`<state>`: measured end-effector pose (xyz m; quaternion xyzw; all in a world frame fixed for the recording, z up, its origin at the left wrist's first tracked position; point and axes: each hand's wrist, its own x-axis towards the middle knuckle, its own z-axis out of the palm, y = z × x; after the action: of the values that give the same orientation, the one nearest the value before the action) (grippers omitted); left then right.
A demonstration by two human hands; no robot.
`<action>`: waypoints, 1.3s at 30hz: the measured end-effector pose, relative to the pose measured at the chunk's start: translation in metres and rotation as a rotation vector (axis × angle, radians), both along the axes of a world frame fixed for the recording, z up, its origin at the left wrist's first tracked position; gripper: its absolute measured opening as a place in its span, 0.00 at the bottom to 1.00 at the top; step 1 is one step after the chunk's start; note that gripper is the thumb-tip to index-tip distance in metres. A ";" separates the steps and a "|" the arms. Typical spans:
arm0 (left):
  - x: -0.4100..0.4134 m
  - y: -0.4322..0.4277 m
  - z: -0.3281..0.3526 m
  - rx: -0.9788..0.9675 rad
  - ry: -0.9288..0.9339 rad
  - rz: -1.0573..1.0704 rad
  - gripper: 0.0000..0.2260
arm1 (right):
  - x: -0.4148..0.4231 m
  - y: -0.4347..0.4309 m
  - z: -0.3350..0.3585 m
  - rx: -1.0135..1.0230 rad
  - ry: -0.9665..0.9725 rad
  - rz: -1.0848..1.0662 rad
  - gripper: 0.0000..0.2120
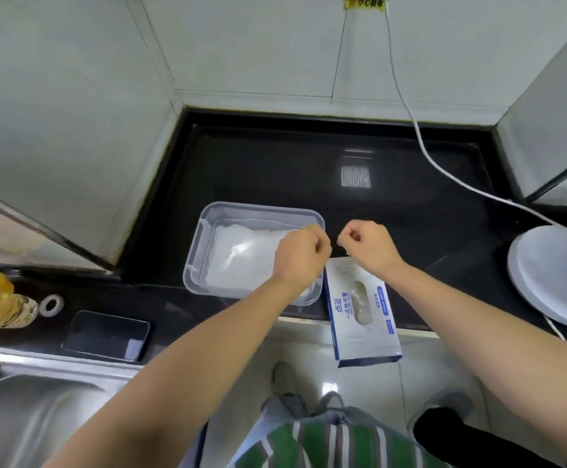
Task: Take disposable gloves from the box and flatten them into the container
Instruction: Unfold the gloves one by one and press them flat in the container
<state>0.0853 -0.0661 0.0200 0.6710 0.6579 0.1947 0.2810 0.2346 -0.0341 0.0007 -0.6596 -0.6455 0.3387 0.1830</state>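
Note:
A clear plastic container [208, 214] sits on the black counter with a flat layer of thin translucent gloves [241, 258] inside. To its right lies the white and blue glove box [360, 309], overhanging the counter's front edge, its oval opening facing up. My left hand [300, 255] hovers over the container's right end with fingers curled in a pinch. My right hand [366, 246] is level with it, just beyond the box's far end, also pinching. Both seem to hold a thin clear glove, which barely shows between them.
A dark phone [106, 334], a small tape roll [51, 304] and an oil bottle [1, 305] lie at the left, above a steel sink [39, 417]. A white fan base [552, 275] stands at the right, its cable [444, 170] running across the counter. Tiled walls enclose the counter.

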 end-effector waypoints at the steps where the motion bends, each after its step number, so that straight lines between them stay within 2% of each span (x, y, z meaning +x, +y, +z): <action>1: 0.015 -0.005 0.001 -0.008 -0.036 -0.027 0.06 | 0.011 -0.008 -0.005 -0.031 -0.039 0.001 0.09; 5: 0.055 -0.031 -0.010 -0.219 -0.015 -0.128 0.09 | 0.039 -0.039 -0.024 -0.241 -0.256 0.096 0.14; 7: 0.062 -0.041 -0.024 -0.369 0.049 -0.146 0.16 | 0.041 -0.050 -0.028 -0.294 -0.345 0.155 0.07; 8: 0.063 -0.046 -0.032 -0.430 0.081 -0.163 0.19 | 0.041 -0.056 -0.031 -0.304 -0.379 0.171 0.04; 10: 0.061 -0.052 -0.044 -0.513 0.120 -0.183 0.19 | 0.035 -0.065 -0.037 -0.287 -0.463 0.193 0.05; 15: 0.053 -0.056 -0.051 -0.553 0.105 -0.213 0.19 | 0.024 -0.074 -0.053 -0.200 -0.560 0.156 0.05; 18: 0.051 -0.055 -0.053 -0.560 0.084 -0.210 0.19 | 0.026 -0.070 -0.057 -0.222 -0.478 0.054 0.07; 21: 0.051 -0.056 -0.057 -0.549 0.062 -0.195 0.21 | 0.031 -0.063 -0.055 -0.299 -0.291 -0.097 0.12; 24: 0.051 -0.054 -0.057 -0.520 0.079 -0.214 0.27 | 0.034 -0.059 -0.052 -0.339 -0.131 -0.186 0.06; 26: 0.051 -0.054 -0.056 -0.505 0.100 -0.224 0.26 | 0.034 -0.060 -0.051 -0.303 -0.066 -0.206 0.04; 30: 0.047 -0.054 -0.057 -0.502 0.125 -0.247 0.27 | 0.032 -0.059 -0.052 -0.240 0.020 -0.208 0.07; 35: 0.045 -0.053 -0.063 -0.510 0.161 -0.279 0.28 | 0.038 -0.058 -0.048 -0.153 0.298 -0.301 0.02; 37: 0.047 -0.053 -0.063 -0.496 0.160 -0.282 0.29 | 0.042 -0.058 -0.048 -0.269 0.292 -0.274 0.07; 39: 0.050 -0.052 -0.063 -0.484 0.165 -0.288 0.28 | 0.045 -0.059 -0.050 -0.394 0.111 -0.186 0.11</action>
<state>0.1354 -0.1184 -0.0434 0.6844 0.6040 -0.0651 0.4031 0.2797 -0.0931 -0.0497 -0.7196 -0.4923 0.4756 0.1163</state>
